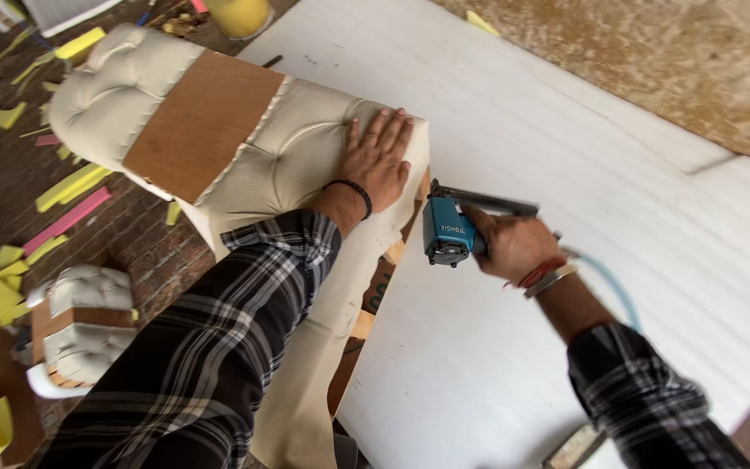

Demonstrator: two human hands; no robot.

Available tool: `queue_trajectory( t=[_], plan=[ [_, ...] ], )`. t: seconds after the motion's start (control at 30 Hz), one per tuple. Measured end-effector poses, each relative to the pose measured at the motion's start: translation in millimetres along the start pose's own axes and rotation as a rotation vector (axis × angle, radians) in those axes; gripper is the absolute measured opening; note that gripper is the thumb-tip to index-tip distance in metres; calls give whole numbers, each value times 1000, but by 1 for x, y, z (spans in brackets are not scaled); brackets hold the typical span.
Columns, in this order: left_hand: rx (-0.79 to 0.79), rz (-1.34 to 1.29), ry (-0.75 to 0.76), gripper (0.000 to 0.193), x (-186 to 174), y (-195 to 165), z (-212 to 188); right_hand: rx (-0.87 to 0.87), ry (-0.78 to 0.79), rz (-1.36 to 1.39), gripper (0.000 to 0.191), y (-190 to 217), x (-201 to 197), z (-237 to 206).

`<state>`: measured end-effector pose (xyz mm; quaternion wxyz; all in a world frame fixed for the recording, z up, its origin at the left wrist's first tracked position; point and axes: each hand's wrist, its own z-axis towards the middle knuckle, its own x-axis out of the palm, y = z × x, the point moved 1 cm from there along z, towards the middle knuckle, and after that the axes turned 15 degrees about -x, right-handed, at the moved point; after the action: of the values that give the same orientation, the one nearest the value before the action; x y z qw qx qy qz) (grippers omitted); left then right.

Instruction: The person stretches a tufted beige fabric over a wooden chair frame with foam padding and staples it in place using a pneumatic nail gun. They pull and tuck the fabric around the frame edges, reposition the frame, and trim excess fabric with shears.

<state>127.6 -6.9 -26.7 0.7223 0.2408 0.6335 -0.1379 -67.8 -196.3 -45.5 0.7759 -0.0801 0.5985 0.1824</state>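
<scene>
Left hand [378,156] lies flat and open, pressing cream fabric [297,156] on a cushion. Right hand [514,243] grips a blue stapler [446,230] at the fabric's edge. Stapling seems underway; the fabric must stay taut.

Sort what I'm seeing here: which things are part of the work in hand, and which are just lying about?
In use:
- left hand pressed flat on the cream tufted cushion
- right hand gripping the blue staple gun, air hose attached
- white foam sheet underneath

Lying about:
- yellow and pink foam scraps on the floor
- second small tufted piece
- yellow container
</scene>
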Motion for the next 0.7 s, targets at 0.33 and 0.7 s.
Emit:
queue_trajectory(
  t=[0.33, 0.7],
  plan=[
    [10, 22, -12, 68, -8, -5, 2, -266, -3, -130, 55, -40, 29, 57],
    [-4, -12, 17, 69, -3, -4, 3, -153, 55, -132, 51, -16, 41, 54]
  ],
)
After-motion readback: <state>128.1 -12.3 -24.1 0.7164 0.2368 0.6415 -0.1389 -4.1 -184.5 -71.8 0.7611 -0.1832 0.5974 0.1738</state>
